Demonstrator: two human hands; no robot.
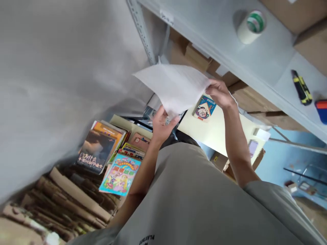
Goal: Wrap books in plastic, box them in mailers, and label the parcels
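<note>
Both of my hands hold a white sheet of paper [176,86] up in front of my chest. My left hand [160,124] is closed on the sheet's lower edge, thumb on top. My right hand [219,93] pinches its right edge. Just under the sheet lies a pale yellow board or cover [217,131] with a small colourful picture card [204,108] on it, next to my right hand. My grey T-shirt fills the bottom of the view.
Several colourful books [120,173] lie stacked at lower left beside flattened cardboard [71,200]. A grey metal shelf [268,58] at upper right carries a tape roll [251,25], a yellow-black utility knife [301,86] and cardboard boxes [194,54]. A grey wall fills the left.
</note>
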